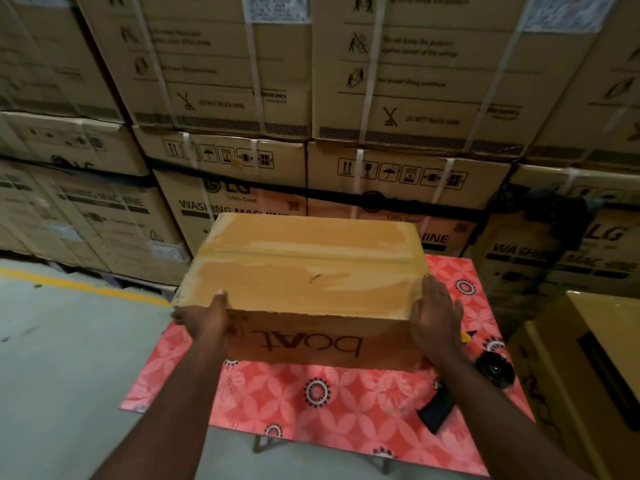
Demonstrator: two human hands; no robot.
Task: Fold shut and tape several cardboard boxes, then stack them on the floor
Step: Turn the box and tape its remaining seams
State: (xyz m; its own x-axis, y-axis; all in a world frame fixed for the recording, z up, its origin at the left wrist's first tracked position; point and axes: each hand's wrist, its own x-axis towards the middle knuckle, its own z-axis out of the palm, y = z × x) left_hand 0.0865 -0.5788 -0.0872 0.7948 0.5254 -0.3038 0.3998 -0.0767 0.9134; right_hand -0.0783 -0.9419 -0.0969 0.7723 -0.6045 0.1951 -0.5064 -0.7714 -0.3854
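Head view, fingers first: my left hand (204, 317) grips the box's near-left corner, thumb hooked over the top edge and fingers wrapped round the end. My right hand (434, 317) lies flat with its fingers straight, pressing the right end wall. The box (304, 268) sits between them, its long axis running 9 to 3 o'clock and its top seam taped. It is on or just above the table (311, 403); I can't tell which. Floor (69, 341) shows at 9 o'clock, nearer my left hand, so I'd swing that way.

box (304, 271): cardboard, glossy tape; tablecloth (346, 403): patterned, slight sheen
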